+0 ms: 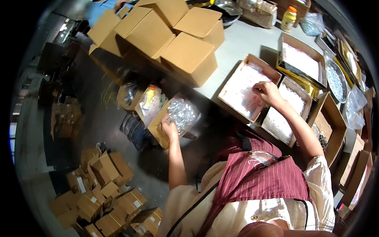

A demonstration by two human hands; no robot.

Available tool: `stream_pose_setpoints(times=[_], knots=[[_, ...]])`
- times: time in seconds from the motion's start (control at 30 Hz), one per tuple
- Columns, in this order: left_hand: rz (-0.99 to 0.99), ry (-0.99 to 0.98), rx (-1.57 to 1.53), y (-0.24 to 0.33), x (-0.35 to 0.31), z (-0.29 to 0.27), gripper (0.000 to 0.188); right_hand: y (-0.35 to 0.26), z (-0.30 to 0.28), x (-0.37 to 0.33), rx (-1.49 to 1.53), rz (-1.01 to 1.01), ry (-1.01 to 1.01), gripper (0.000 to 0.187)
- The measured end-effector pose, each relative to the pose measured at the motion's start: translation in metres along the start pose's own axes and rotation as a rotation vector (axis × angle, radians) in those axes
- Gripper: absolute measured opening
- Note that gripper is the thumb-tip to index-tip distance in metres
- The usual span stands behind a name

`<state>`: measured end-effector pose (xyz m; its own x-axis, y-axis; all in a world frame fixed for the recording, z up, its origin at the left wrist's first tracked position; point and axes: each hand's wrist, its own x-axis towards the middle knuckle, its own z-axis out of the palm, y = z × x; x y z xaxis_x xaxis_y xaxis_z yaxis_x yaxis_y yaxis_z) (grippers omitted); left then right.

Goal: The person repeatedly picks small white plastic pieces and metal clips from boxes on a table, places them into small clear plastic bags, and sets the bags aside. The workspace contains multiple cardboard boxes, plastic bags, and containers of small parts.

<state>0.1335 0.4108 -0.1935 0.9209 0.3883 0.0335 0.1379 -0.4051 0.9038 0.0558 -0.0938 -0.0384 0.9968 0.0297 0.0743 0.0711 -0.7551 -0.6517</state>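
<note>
My left hand point(169, 128) is at the left side of a cardboard box point(156, 127) below the table's edge. Its fingers are curled beside the clear plastic bags point(182, 114) that fill this box; what they grip, if anything, cannot be made out. Over an open shallow box point(229, 91) on the table, my right hand point(268, 93) has its fingers bent together in a pinch. White and reddish small items point(246, 89) lie in that box, blurred by glare. Anything between the right fingertips is too small to name. A second shallow box point(299, 87) with white pieces sits under my right forearm.
Tall open cartons point(189, 55) stand along the table's point(244, 41) left edge. Another white-filled box point(300, 59), a bowl of pale blue pieces point(334, 81) and a yellow bottle with an orange cap point(289, 19) are farther back. Folded cartons point(118, 209) are piled on the floor at left.
</note>
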Motion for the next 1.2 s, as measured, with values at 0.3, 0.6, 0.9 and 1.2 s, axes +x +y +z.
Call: stream_pose_setpoints(times=[0.3,0.6,0.9,1.2], knots=[[1.03,-0.531,0.051,0.289,-0.119,0.102,0.043,-0.035,-0.051,-0.029,-0.227,-0.285,0.225,0.022],[0.861,-0.908,-0.094,0.316,-0.146,0.188,0.018,-0.022,-0.053,-0.052,-0.009,-0.098,0.261,0.021],[0.521,-0.926,-0.357,0.321,-0.111,0.203,0.013,-0.008,-0.028,-0.037,0.384,0.204,0.159,0.02],[0.618,-0.76,-0.002,0.302,-0.112,0.207,0.019,0.01,-0.039,-0.022,0.17,0.089,0.237,0.014]])
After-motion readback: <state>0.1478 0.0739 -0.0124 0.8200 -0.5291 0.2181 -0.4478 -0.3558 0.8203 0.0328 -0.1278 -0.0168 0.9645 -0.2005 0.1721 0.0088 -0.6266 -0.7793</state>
